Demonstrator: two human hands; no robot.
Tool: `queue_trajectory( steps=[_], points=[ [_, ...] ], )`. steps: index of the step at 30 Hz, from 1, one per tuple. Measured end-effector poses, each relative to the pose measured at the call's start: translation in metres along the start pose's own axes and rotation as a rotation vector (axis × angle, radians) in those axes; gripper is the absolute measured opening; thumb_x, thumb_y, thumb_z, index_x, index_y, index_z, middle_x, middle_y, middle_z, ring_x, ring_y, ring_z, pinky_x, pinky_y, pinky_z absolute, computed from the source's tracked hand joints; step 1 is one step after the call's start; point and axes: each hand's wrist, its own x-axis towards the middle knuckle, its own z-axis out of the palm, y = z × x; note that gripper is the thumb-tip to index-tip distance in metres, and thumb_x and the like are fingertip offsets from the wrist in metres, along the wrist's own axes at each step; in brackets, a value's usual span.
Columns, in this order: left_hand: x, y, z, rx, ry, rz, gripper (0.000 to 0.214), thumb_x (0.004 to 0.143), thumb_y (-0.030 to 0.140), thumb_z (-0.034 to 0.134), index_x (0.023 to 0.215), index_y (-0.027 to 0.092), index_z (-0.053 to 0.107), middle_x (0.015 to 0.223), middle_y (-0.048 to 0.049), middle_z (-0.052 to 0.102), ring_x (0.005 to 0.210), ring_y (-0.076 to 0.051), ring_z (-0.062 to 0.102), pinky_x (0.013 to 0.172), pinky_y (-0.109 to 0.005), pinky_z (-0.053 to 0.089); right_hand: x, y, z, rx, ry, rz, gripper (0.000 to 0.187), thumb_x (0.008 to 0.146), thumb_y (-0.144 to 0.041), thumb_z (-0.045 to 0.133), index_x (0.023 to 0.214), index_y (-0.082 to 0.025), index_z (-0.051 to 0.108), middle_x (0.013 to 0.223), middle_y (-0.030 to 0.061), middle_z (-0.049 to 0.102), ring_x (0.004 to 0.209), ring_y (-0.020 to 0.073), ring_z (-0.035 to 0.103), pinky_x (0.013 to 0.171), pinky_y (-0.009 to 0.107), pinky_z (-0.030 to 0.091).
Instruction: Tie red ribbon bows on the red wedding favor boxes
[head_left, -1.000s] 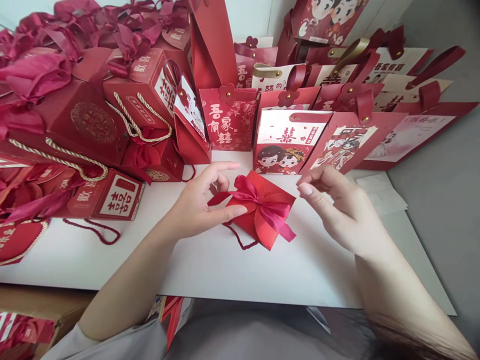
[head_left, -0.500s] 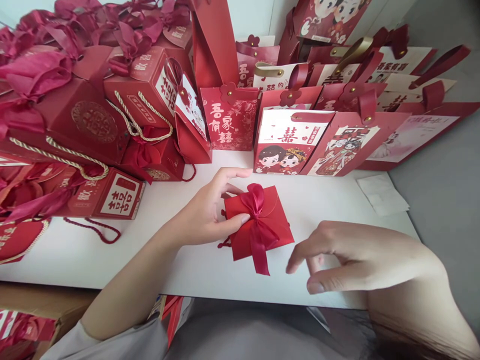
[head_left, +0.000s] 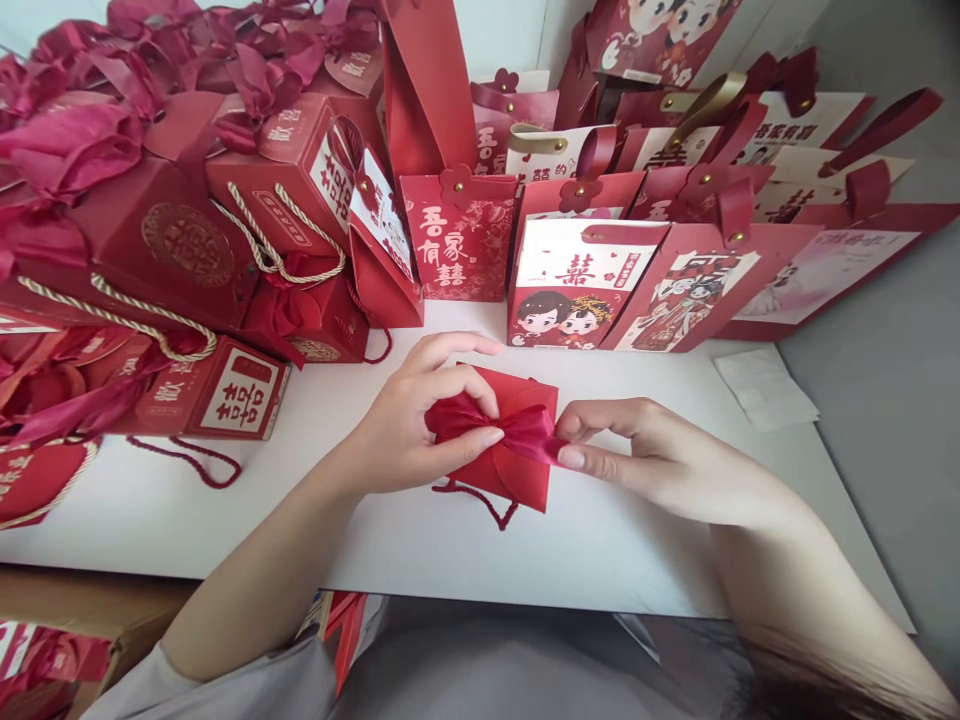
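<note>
A small red gift box (head_left: 517, 470) with a satin ribbon bow (head_left: 525, 428) lies on the white table (head_left: 420, 540) in front of me. My left hand (head_left: 420, 420) grips the box's left side, thumb pressed on the ribbon and fingers curled over the top. From the right, my right hand (head_left: 637, 455) pinches the ribbon's end between thumb and fingers. A dark red cord (head_left: 480, 498) trails out from under the box.
Red gift boxes with rope handles (head_left: 277, 190) are piled at the left. Several red and white paper gift bags (head_left: 577, 280) stand along the back and right. A white paper slip (head_left: 765, 385) lies at the right. A cardboard box (head_left: 67, 620) sits below the table's left edge.
The right hand dropped toward the table's front edge, then came back up and pinched the ribbon. The box was turned under the left hand, which kept hold of it.
</note>
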Motion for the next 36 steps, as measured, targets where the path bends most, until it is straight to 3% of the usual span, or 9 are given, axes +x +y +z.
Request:
queue_trajectory(
  steps=[4,9,27,36],
  points=[
    [0.000,0.001,0.001,-0.015,-0.043,-0.011,0.008,0.083,0.018,0.065,0.090,0.022,0.065,0.137,-0.0100,0.058,0.134,-0.028,0.051,0.113,-0.043,0.044,0.002,0.001,0.004,0.020,0.013,-0.015,0.030,0.095,-0.049,0.062,0.087,-0.020,0.066,0.083,0.0017,0.068,0.077,0.0174,0.059,0.073,0.028,0.048],
    [0.001,0.002,0.004,-0.013,-0.046,-0.045,0.010,0.079,0.015,0.064,0.086,0.022,0.063,0.135,-0.0091,0.060,0.134,-0.028,0.051,0.112,-0.043,0.044,0.003,0.000,0.003,-0.011,0.015,-0.058,0.025,0.097,-0.043,0.059,0.087,-0.021,0.065,0.084,0.0014,0.067,0.079,0.0163,0.058,0.075,0.028,0.047],
    [0.002,0.006,0.005,-0.020,-0.109,-0.111,0.005,0.079,0.018,0.063,0.082,0.021,0.062,0.136,-0.0072,0.059,0.131,-0.027,0.054,0.110,-0.040,0.045,0.002,0.000,-0.001,-0.088,-0.057,-0.108,0.027,0.101,-0.032,0.051,0.076,-0.021,0.048,0.079,-0.0007,0.055,0.072,0.0134,0.047,0.068,0.025,0.041],
    [0.003,0.006,0.005,-0.031,-0.106,-0.118,0.006,0.078,0.017,0.063,0.082,0.021,0.061,0.134,-0.0076,0.060,0.129,-0.027,0.055,0.109,-0.040,0.046,-0.002,0.000,-0.010,-0.081,-0.122,-0.117,0.018,0.096,-0.017,0.052,0.079,-0.021,0.051,0.085,-0.0004,0.056,0.076,0.0138,0.050,0.070,0.024,0.042]
  ],
)
